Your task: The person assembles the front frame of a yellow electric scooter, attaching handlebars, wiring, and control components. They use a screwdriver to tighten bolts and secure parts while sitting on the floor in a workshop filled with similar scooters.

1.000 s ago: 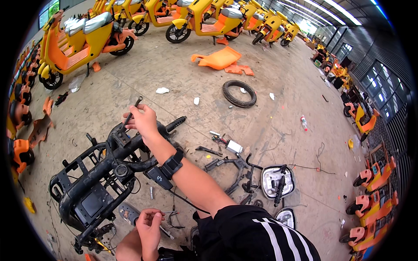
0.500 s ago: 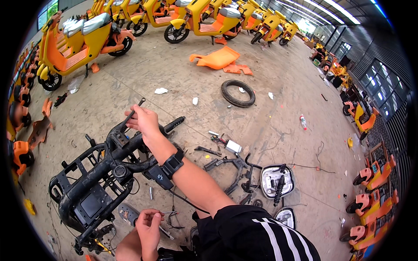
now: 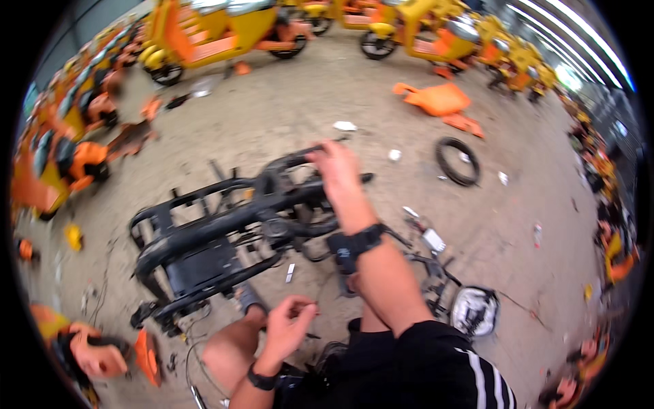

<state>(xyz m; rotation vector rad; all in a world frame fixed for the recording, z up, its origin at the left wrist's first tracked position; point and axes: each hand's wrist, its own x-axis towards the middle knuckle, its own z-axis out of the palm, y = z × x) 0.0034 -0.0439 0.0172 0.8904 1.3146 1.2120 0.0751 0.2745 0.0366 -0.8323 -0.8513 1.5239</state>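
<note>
The right hand (image 3: pixel 335 170) is closing around the upper bar of a black scooter frame (image 3: pixel 225 232), which is lying on its side on the concrete floor (image 3: pixel 327 88) just ahead of the person's knees. The left hand (image 3: pixel 286 326) is hovering low beside the frame, fingers curled and pinching (around what, I cannot tell). A loose tyre (image 3: pixel 458 161) is lying well apart to the right.

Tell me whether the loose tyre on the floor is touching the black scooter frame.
No, the loose tyre lies apart on the concrete, right of the black scooter frame.
</note>
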